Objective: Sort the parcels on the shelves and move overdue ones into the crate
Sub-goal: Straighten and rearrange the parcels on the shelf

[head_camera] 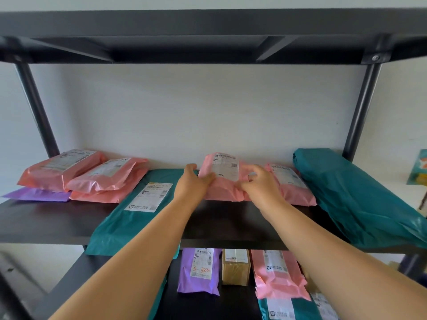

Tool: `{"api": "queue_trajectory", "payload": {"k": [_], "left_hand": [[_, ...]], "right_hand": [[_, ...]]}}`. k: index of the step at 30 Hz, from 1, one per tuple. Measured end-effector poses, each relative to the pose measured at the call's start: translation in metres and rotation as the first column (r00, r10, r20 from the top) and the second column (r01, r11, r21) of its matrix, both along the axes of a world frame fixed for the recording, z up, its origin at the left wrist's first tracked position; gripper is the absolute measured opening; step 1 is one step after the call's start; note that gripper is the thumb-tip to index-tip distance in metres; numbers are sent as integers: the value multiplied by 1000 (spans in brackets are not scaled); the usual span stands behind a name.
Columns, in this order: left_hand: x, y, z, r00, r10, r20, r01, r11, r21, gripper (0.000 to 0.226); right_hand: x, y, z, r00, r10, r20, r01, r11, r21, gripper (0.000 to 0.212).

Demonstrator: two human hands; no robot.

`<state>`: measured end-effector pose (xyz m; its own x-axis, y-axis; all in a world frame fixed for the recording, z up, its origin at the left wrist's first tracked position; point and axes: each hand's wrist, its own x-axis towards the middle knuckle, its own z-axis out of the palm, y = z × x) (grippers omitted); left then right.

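Observation:
A pink parcel (pixel 223 174) with a white label stands tilted up at the back middle of the dark shelf (pixel 57 222). My left hand (pixel 193 181) grips its left side and my right hand (pixel 260 181) grips its right side. Another pink parcel (pixel 292 185) lies just right of it. A teal parcel (pixel 136 215) with a label lies left of my hands and overhangs the shelf's front edge. No crate is in view.
Pink parcels (pixel 87 174) are stacked over a purple one (pixel 37 195) at the left. A big teal parcel (pixel 360 195) fills the right end. On the lower shelf lie a purple parcel (pixel 198 271), a brown box (pixel 235 266) and a pink parcel (pixel 277 273).

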<state>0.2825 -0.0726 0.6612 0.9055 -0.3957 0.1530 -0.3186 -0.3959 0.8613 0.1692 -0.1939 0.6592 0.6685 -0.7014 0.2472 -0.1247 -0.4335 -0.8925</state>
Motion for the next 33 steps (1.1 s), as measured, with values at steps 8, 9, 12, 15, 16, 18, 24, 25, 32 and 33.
{"api": "queue_trajectory", "payload": {"k": [8,9,12,15,16,18,24,25,32,33], "left_hand": [[24,8,-11,971,-33,239,-90,869,486,45],[25,9,-13,967,-42,253,-96,856,508,46],[29,11,-18,956,-51,289,-117,837,535,48],[32,12,-18,953,-59,299,-122,824,553,50],[32,12,-17,956,-59,289,-116,825,553,50],[31,12,-15,965,-52,258,-100,834,542,50],[17,6,0,941,-27,336,-117,908,402,46],[12,0,2,937,-40,346,-87,934,346,43],[-36,-55,23,966,-188,178,171,979,110,34],[-42,-64,21,964,-216,154,203,974,96,34]], "right_hand": [[38,4,-11,988,56,-145,-59,998,-15,45],[39,5,-12,985,56,-165,-61,998,-26,46],[43,7,-16,978,51,-200,-62,997,-50,47],[43,8,-17,973,40,-227,-64,993,-101,47],[43,9,-17,971,37,-234,-67,990,-120,47],[41,10,-15,967,37,-253,-82,982,-168,47],[19,5,3,976,-4,-218,-73,936,-343,36],[11,0,7,978,-30,-206,-52,923,-381,36],[-44,-49,16,932,-270,-240,139,881,-451,38],[-48,-54,14,916,-295,-273,156,887,-435,39]]}}
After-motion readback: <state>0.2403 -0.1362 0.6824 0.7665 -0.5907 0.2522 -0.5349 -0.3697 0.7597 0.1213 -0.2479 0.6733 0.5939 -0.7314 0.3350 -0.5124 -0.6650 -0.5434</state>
